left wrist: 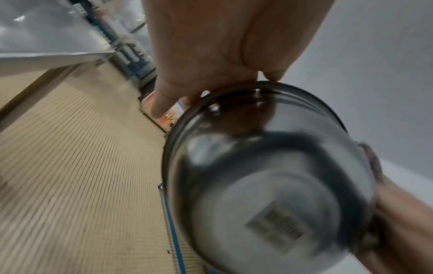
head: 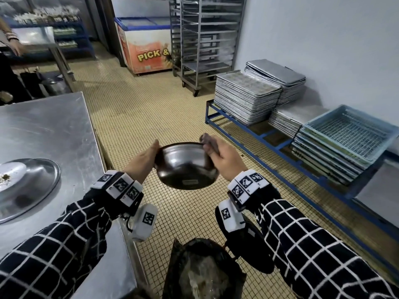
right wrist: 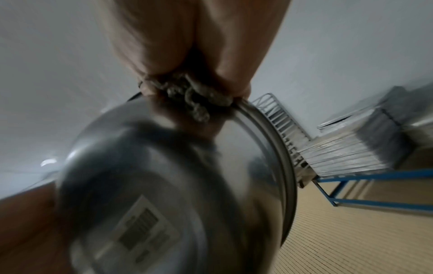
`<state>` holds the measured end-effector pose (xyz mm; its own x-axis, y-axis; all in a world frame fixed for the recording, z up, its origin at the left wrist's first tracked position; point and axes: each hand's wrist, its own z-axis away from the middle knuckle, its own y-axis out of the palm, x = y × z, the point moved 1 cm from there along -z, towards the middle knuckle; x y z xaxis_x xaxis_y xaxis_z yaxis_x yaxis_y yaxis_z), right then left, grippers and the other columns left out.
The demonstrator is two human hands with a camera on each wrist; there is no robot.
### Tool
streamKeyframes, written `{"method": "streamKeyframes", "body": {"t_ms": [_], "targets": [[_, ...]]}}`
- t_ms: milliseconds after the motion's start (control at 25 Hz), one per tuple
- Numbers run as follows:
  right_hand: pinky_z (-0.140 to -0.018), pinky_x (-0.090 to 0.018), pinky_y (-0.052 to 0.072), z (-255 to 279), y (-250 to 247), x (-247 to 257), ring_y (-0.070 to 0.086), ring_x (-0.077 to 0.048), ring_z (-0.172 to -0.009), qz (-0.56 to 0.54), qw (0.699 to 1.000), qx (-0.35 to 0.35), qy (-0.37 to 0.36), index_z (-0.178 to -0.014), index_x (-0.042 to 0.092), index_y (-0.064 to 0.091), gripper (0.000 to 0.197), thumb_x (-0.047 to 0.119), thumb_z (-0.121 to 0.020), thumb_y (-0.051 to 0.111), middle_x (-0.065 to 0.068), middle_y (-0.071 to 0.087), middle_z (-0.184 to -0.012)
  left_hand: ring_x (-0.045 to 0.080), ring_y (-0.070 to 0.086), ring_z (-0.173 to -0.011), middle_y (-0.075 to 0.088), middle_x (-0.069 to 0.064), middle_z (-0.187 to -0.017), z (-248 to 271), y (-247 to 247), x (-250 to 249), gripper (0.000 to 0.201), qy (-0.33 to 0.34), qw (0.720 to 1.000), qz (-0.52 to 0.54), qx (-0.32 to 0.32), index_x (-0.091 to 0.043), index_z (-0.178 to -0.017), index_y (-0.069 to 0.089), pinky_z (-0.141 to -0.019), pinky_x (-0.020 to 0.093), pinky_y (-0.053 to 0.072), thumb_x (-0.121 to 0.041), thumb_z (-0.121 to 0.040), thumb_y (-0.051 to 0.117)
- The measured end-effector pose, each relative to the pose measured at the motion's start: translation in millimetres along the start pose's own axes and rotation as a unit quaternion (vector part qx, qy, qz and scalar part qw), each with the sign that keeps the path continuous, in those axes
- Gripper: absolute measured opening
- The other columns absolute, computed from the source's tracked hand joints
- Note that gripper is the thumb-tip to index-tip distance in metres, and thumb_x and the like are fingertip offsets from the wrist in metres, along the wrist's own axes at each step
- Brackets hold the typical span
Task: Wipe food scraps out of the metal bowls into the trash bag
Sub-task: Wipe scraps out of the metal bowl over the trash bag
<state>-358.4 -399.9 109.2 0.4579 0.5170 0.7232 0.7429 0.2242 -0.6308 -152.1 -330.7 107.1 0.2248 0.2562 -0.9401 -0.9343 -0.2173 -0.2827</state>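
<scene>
Left hand [head: 144, 160] is gripping the metal bowl [head: 185, 167] by its left rim, tipping its mouth away, out past the trash bag [head: 203, 270], likely for dumping. Right hand [head: 226, 160] is pinching a cloth [head: 208, 141] on the right rim, ready for wiping.

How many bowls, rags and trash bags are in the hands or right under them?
Round shiny steel bowl, gripped by the left hand: 1
Crumpled brown-grey cloth, pinched at the bowl's rim by the right hand: 1
Black plastic trash bag, on the floor below: 1
Total: 3
</scene>
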Motion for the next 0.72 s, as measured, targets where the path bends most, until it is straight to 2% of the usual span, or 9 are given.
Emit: {"method": "streamKeyframes", "body": {"t_ms": [120,240,320,400,440,520,560,640,720], "targets": [[-0.068,-0.004,0.041,-2,-6,-9,0.054,0.004,-0.082,-0.09,0.99,-0.078,0.079,-0.118,0.019,0.05,0.025,0.034,-0.098,0.044,0.012,0.058,-0.093,0.005,0.053,-0.087,0.058,-0.009,-0.094,8,9,-2,0.019,0.066,0.996,-0.056,0.029,-0.032,-0.093,0.055,-0.086,0.026,0.04,-0.037,-0.099,0.038],[-0.065,-0.01,0.042,-6,-11,-17,0.054,0.001,-0.078,-0.157,0.953,-0.224,0.13,-0.109,0.022,0.048,0.014,0.03,-0.099,0.043,0.012,0.056,-0.09,0.016,0.055,-0.101,0.06,-0.005,-0.103,0,13,4,0.03,0.073,0.995,-0.064,-0.015,-0.021,-0.116,0.058,-0.095,0.033,0.041,-0.038,-0.099,0.041],[-0.069,-0.015,0.05,-5,-11,-18,0.057,-0.005,-0.079,-0.19,0.929,-0.287,0.135,-0.103,0.021,0.046,0.008,0.028,-0.1,0.042,0.004,0.057,-0.093,0.024,0.057,-0.105,0.062,0.003,-0.108,-5,14,7,0.035,0.071,0.995,-0.045,-0.05,-0.017,-0.12,0.056,-0.099,0.042,0.045,-0.039,-0.099,0.039],[-0.088,-0.029,0.053,4,6,-17,0.059,-0.013,-0.096,-0.19,0.945,-0.249,0.098,-0.108,0.02,0.05,0.015,0.028,-0.1,0.04,-0.004,0.056,-0.108,0.027,0.06,-0.103,0.065,0.007,-0.108,-9,14,8,0.032,0.065,0.994,0.025,-0.081,-0.019,-0.114,0.059,-0.097,0.048,0.047,-0.04,-0.099,0.04],[-0.098,-0.033,0.048,14,22,-15,0.054,-0.013,-0.113,-0.166,0.963,-0.2,0.072,-0.12,0.022,0.05,0.024,0.03,-0.1,0.039,-0.005,0.051,-0.124,0.027,0.062,-0.103,0.066,0.007,-0.107,-11,15,7,0.028,0.056,0.991,0.075,-0.092,-0.023,-0.107,0.062,-0.097,0.05,0.047,-0.041,-0.098,0.042],[-0.113,-0.034,0.027,37,57,-3,0.019,-0.012,-0.142,-0.057,0.994,-0.095,0.009,-0.146,0.027,0.029,0.047,0.038,-0.1,0.032,0.0,0.021,-0.155,0.028,0.063,-0.103,0.068,0.007,-0.107,-14,17,1,0.022,0.034,0.982,0.156,-0.104,-0.031,-0.097,0.064,-0.096,0.051,0.048,-0.044,-0.094,0.046],[-0.117,-0.037,0.017,46,70,5,0.003,-0.011,-0.146,0.009,0.997,-0.071,-0.037,-0.151,0.025,0.016,0.055,0.041,-0.1,0.027,0.002,0.008,-0.159,0.028,0.064,-0.103,0.068,0.007,-0.108,-15,19,-1,0.02,0.026,0.977,0.185,-0.106,-0.03,-0.096,0.063,-0.095,0.05,0.049,-0.041,-0.096,0.046],[-0.119,-0.042,0.007,45,77,13,-0.007,-0.014,-0.146,0.074,0.987,-0.093,-0.105,-0.152,0.02,0.008,0.059,0.043,-0.099,0.021,0.001,0.001,-0.16,0.027,0.063,-0.104,0.067,0.008,-0.109,-11,23,-7,0.021,0.032,0.975,0.201,-0.091,-0.025,-0.1,0.063,-0.096,0.048,0.049,-0.037,-0.097,0.046],[-0.12,-0.041,0.003,20,63,17,-0.006,-0.013,-0.146,0.06,0.983,-0.153,-0.079,-0.152,0.02,0.012,0.058,0.042,-0.099,0.02,0.001,0.004,-0.16,0.026,0.062,-0.108,0.066,0.007,-0.114,-7,29,-8,0.03,0.05,0.98,0.178,-0.07,-0.02,-0.111,0.062,-0.099,0.047,0.047,-0.042,-0.094,0.049]]}}
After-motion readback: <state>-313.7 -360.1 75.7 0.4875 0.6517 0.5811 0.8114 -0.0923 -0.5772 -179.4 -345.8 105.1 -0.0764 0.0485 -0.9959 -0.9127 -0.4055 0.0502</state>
